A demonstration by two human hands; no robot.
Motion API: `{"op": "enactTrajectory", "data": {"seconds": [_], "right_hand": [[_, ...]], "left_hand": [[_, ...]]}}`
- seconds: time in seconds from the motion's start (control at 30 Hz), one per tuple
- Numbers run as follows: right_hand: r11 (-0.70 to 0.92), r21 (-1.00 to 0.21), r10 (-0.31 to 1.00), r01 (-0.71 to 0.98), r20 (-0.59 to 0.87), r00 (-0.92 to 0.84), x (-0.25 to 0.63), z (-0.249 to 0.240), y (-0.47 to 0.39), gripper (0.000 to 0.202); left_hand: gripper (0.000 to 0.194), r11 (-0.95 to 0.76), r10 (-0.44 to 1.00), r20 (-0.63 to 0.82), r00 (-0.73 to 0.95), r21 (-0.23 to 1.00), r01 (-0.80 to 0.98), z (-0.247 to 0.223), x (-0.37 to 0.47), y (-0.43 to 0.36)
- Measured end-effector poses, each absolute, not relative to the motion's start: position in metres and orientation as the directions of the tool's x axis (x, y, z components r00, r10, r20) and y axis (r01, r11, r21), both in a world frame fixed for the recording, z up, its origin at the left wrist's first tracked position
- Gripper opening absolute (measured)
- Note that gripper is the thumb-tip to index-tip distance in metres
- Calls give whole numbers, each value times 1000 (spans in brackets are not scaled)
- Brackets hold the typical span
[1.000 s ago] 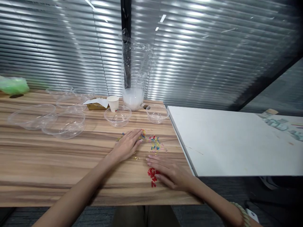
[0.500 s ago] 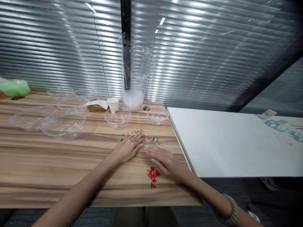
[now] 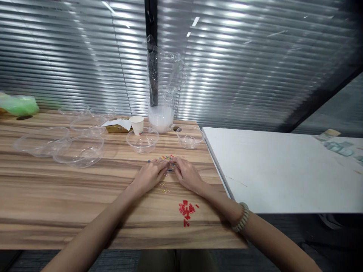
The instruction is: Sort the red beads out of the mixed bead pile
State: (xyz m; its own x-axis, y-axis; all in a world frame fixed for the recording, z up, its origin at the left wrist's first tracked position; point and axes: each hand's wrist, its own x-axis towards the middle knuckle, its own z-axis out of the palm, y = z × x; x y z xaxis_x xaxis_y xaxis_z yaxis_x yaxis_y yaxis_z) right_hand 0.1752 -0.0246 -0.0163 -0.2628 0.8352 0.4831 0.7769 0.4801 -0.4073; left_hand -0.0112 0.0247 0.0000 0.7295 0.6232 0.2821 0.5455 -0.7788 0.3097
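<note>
My left hand and my right hand lie palm down on the wooden table, fingertips meeting over a scatter of small mixed-colour beads. Most of that scatter is hidden under the hands. Whether either hand pinches a bead cannot be told. A separate small pile of red beads lies nearer to me, just below my right wrist, untouched. A few pale yellow beads lie between the hands and the red pile.
Two small clear bowls stand beyond the beads. Several larger clear bowls sit at the left. A paper cup, a tall clear bag and a white table at the right are also here.
My right hand left the red pile and moved up and left over the mixed beads, meeting my left hand. The red pile now lies uncovered.
</note>
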Motion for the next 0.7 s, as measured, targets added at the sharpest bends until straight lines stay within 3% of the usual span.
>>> {"op": "enactTrajectory", "data": {"seconds": [0.1,0.2,0.43,0.7], "right_hand": [[519,-373,804,769,518,-292,176,-19,-28,30],[539,-353,790,765,528,-312,175,-18,-27,29],[545,-384,812,746,462,-356,172,-14,-25,25],[499,-401,832,768,470,-295,175,-13,-27,22]], "left_hand": [[37,-691,711,278,646,447,568,-6,-14,28],[43,-649,752,292,591,490,583,-13,-16,33],[46,-646,755,303,582,496,580,-16,-16,34],[50,-764,630,342,697,436,476,-13,-10,28]]}}
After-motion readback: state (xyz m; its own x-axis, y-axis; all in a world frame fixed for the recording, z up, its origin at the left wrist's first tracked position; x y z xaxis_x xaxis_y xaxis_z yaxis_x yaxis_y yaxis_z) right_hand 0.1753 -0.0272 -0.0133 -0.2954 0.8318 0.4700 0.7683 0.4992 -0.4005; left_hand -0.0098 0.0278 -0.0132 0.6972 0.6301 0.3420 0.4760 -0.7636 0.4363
